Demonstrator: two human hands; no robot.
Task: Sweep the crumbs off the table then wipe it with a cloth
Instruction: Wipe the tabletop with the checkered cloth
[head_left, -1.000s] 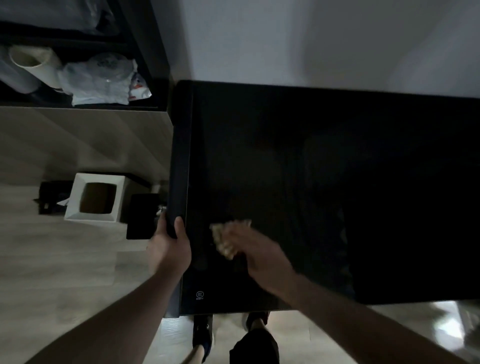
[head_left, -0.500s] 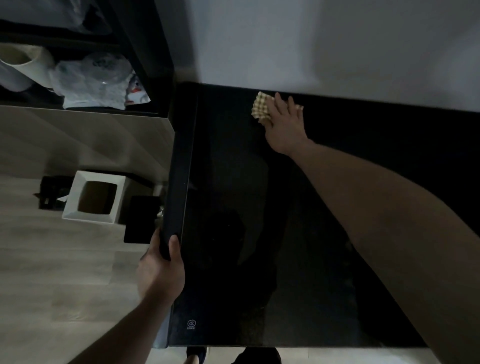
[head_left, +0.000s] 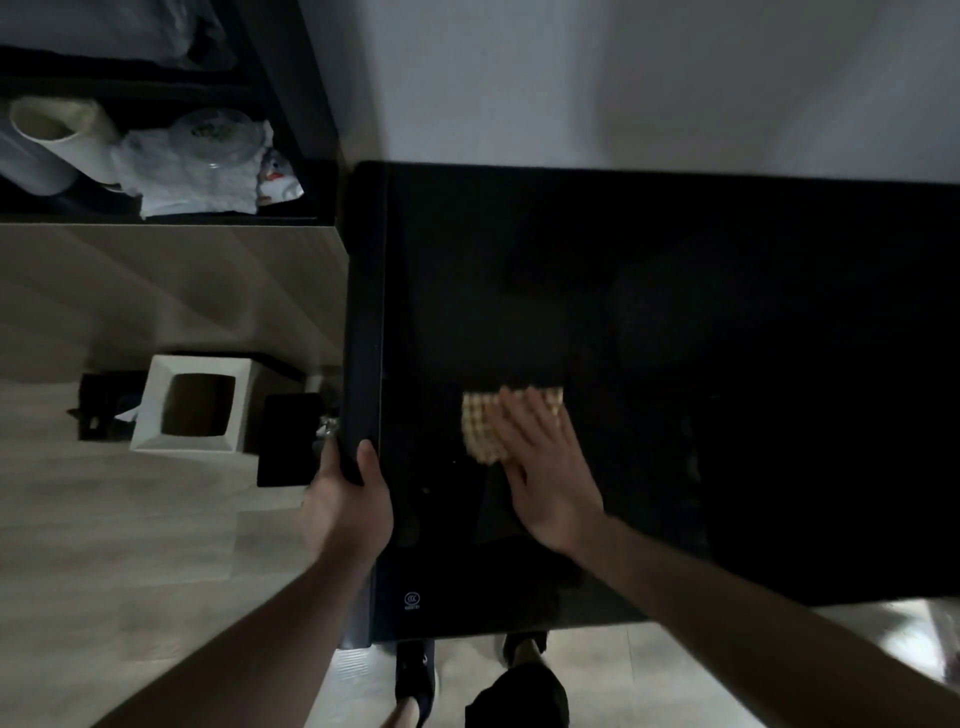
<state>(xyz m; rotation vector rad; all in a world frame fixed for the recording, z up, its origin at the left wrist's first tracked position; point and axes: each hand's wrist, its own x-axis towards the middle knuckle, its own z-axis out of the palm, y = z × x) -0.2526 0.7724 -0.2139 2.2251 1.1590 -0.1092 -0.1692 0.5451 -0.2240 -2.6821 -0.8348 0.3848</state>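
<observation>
A glossy black table (head_left: 675, 291) fills the middle and right of the view, its back edge against a white wall. A checked yellow cloth (head_left: 480, 428) lies flat on the table's near-left part. My right hand (head_left: 545, 467) presses on the cloth with straight, spread fingers. My left hand (head_left: 348, 499) grips the table's left edge, thumb on top and fingers curled under the rim. I cannot make out crumbs on the dark surface.
A white square bin (head_left: 195, 402) stands on the pale floor left of the table, with a black flat object (head_left: 288, 439) beside it. A dark shelf (head_left: 156, 156) at the upper left holds paper rolls and plastic bags. My feet show below the table's near edge.
My right hand has dragged the cloth from the table's far edge by the wall back to the near-left area. My left hand keeps its grip on the left edge.
</observation>
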